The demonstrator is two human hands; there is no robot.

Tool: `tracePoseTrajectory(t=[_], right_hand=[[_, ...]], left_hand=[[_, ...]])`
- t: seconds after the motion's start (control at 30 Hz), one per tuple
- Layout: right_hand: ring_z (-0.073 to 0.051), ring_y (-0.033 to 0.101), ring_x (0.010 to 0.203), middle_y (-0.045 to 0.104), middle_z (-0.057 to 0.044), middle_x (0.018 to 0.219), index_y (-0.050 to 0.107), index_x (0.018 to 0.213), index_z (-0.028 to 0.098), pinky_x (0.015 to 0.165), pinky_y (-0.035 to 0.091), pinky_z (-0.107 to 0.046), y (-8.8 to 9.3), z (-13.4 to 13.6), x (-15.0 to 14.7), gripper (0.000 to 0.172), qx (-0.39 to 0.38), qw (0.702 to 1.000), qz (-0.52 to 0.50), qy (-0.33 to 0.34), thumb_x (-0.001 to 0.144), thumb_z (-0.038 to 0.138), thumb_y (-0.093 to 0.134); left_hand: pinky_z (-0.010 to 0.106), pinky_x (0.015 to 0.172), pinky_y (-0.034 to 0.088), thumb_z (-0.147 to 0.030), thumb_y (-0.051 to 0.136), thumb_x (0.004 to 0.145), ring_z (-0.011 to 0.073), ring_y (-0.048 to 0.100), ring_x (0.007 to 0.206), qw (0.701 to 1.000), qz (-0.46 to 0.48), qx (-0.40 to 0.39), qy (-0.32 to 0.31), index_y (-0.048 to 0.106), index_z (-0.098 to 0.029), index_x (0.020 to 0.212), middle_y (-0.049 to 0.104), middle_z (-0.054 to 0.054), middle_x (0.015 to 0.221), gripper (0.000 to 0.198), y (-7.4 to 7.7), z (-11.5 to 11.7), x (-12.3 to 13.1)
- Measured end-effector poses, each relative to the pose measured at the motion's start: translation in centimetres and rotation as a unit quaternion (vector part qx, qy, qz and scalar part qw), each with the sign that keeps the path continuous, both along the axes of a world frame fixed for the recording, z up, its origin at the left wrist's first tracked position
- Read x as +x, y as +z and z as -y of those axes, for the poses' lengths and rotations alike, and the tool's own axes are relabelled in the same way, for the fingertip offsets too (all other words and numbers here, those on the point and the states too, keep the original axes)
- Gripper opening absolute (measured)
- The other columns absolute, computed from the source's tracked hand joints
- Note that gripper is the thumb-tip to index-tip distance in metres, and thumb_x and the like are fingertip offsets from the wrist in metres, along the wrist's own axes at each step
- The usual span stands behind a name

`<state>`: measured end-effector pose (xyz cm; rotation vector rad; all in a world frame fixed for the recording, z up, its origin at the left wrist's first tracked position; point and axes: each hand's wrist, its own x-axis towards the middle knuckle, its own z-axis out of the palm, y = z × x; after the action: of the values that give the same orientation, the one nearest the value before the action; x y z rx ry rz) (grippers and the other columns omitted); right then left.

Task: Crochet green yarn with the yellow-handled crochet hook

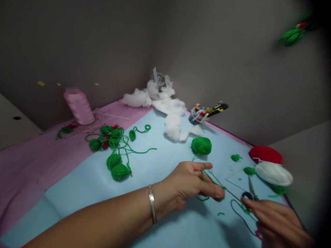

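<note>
Pinching thin green yarn strand (217,180) with fingers of left hand (191,181), at 4 o'clock of the view; gripping slim grey metal rod (232,195) with fingers of right hand (280,217). Probably very light, soft, easy to split: better to take hold close to the rod's tip. Towards 12 o'clock from left hand, clear plastic cup (196,120) with coloured thread spools (202,113) and long black-and-yellow tool (218,108) inside.

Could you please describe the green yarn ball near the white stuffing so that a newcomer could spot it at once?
On the blue sheet, follow the white stuffing to its near end. Just beyond the left hand, near that end, sits the green yarn ball. Unlike the clustered green pieces at left, it lies alone, its strand trailing toward the hand.
</note>
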<state>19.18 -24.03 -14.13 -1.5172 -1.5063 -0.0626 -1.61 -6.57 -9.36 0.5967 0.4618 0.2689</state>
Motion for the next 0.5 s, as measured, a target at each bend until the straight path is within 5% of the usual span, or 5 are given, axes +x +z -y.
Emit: tracePoseTrajectory(t=[0.37, 0.5], right_hand=[[-0.028, 0.069, 0.075, 0.076, -0.007, 0.082, 0.08, 0.086, 0.028, 0.06, 0.053, -0.039, 0.3, -0.9, 0.9, 0.022, 0.023, 0.998, -0.061, -0.017, 0.08, 0.048, 0.074], [-0.026, 0.068, 0.072, 0.076, -0.006, 0.08, 0.081, 0.086, 0.027, 0.058, 0.052, -0.037, 0.6, -0.9, 0.8, 0.021, 0.024, 1.0, -0.008, 0.001, 0.083, 0.047, 0.073]], left_hand=[[0.024, 0.063, 0.04, -0.017, 0.097, 0.028, 0.0106, 0.057, 0.059, 0.996, 0.003, 0.088, 0.007, 0.043, 0.0, 0.146, 0.066, -0.004, 0.061, 0.131, 0.0, -0.4, 0.2], [0.024, 0.061, 0.04, -0.021, 0.098, 0.025, 0.0107, 0.057, 0.058, 0.997, -0.014, 0.082, -0.006, 0.046, 0.002, 0.143, 0.066, -0.004, 0.06, 0.13, -0.3, -0.5, 0.3]])
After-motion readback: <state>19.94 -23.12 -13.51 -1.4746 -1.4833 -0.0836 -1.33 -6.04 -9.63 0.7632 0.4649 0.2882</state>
